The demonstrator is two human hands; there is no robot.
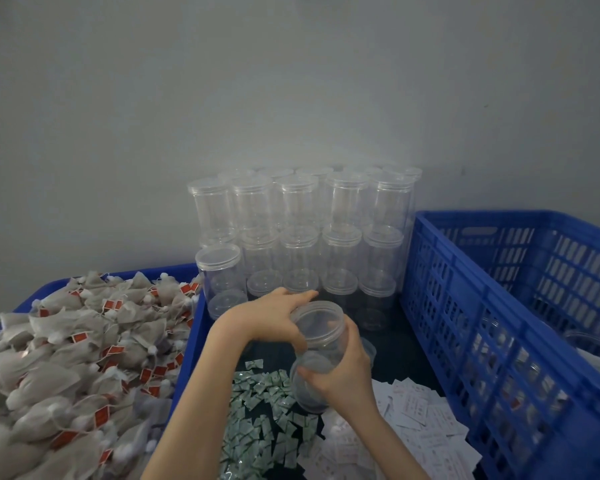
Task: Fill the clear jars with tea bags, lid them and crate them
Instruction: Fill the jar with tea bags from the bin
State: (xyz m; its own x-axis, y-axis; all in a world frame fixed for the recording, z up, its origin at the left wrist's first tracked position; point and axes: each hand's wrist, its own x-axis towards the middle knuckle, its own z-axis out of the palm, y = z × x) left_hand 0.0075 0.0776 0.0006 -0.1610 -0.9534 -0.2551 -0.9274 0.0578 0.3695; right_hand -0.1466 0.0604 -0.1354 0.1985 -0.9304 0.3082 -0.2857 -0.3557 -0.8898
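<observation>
At the left edge of the work surface, we see a blue tray heaped with tea bags, untouched. At centre, our left hand curls over the lid of a clear jar while our right hand grips its body, tilted above green sachets and white slips. The jar looks empty, so filling has not begun. Behind it, stacked empty jars wait against the wall. At right, a blue crate seems to hold a few filled jars; most of the work remains.
</observation>
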